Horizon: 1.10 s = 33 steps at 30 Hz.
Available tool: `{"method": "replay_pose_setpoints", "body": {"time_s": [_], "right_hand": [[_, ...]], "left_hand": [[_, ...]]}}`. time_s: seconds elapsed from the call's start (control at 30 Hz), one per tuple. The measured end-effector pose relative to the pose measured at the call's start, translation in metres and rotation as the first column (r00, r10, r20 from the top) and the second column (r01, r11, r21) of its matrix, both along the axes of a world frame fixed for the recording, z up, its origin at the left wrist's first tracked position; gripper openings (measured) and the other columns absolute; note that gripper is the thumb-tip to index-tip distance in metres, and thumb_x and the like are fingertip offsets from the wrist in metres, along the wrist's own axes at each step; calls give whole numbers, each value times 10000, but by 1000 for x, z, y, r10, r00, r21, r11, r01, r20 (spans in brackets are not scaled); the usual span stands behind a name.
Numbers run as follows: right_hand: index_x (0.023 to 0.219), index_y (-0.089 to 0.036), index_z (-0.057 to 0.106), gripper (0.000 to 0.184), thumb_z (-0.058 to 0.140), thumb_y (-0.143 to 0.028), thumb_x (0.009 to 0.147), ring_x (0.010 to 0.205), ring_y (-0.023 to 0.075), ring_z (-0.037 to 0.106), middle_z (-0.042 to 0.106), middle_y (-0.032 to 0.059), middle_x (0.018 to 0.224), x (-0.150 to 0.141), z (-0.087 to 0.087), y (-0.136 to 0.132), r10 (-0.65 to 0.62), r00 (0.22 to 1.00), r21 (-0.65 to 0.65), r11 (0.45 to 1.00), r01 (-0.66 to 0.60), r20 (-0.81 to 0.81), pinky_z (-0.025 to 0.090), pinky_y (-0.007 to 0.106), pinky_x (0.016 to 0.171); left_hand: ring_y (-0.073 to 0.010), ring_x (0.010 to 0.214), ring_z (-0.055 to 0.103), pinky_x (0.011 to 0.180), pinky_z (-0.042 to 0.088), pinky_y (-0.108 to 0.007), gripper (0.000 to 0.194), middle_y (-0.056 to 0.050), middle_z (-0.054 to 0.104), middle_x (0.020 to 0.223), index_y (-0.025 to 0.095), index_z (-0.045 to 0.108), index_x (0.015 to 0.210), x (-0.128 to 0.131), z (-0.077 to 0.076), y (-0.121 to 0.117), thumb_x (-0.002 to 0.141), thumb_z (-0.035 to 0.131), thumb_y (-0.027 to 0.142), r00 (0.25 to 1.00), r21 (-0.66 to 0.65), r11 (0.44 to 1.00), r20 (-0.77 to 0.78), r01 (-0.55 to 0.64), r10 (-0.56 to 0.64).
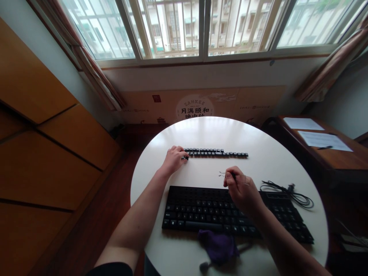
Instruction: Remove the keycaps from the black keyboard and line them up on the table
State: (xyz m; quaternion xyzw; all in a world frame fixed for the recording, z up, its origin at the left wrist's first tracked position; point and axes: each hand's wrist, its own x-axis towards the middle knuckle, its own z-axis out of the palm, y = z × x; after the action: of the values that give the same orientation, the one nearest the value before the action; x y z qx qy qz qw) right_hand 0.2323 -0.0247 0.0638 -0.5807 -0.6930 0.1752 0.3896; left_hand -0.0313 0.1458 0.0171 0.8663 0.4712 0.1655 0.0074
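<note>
My left hand (174, 159) rests at the left end of two rows of loose black keycaps (214, 152), its fingertips closed on a keycap (185, 158) there. My right hand (238, 186) is a fist around a wire keycap puller (221, 174), whose thin prongs point left over the white table. Below it lies a black keyboard (212, 211). Its upper rows look bare of caps, while the lower letter rows and space bar still carry theirs. My right wrist and forearm cover part of the keyboard's right side.
The round white table (155, 153) carries a coiled black cable (299, 199) at right. A purple cloth (218, 245) lies at the near edge, beside a blurred rounded grey end (204, 266). A wooden side table (330, 161) with papers stands at right, and wooden cabinets (43, 165) at left.
</note>
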Motion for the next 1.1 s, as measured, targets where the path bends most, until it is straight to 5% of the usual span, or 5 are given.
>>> {"method": "replay_pose_setpoints", "body": {"time_s": [0.37, 0.67, 0.83, 1.1], "right_hand": [[879, -204, 519, 223, 376, -328, 997, 469, 122, 500, 582, -26, 608, -3, 5, -6, 36, 999, 3, 999, -36, -30, 374, 248, 533], [828, -218, 467, 245, 364, -339, 1014, 466, 111, 523, 597, -40, 573, -28, -15, -11, 169, 916, -251, 930, -270, -363, 404, 216, 500], [811, -218, 448, 233, 373, -317, 1009, 436, 107, 529, 582, -49, 546, -51, -31, -16, 213, 883, -348, 860, -373, -419, 419, 203, 480], [820, -212, 470, 241, 344, -295, 1009, 446, 116, 546, 591, -38, 554, -56, -40, -21, 233, 935, -346, 882, -318, -266, 409, 209, 493]], "left_hand": [[-263, 993, 543, 910, 447, -414, 253, -59, 639, 1041, 275, 746, 1039, -2, -2, 4, 793, 713, 229, 1000, -15, 1000, 2, 6, -6], [-175, 859, 615, 774, 481, -283, 141, -34, 644, 981, 234, 712, 986, 37, 35, -44, 920, 597, 283, 983, -47, 993, 156, 109, -101], [-187, 816, 643, 673, 466, -270, 188, -35, 700, 928, 215, 701, 913, 69, 19, -69, 930, 554, 330, 985, -206, 964, 18, 170, -170], [-216, 857, 659, 690, 472, -288, 220, -44, 730, 922, 240, 702, 909, 73, 0, -64, 916, 534, 384, 973, -333, 921, -41, 202, -228]]}}
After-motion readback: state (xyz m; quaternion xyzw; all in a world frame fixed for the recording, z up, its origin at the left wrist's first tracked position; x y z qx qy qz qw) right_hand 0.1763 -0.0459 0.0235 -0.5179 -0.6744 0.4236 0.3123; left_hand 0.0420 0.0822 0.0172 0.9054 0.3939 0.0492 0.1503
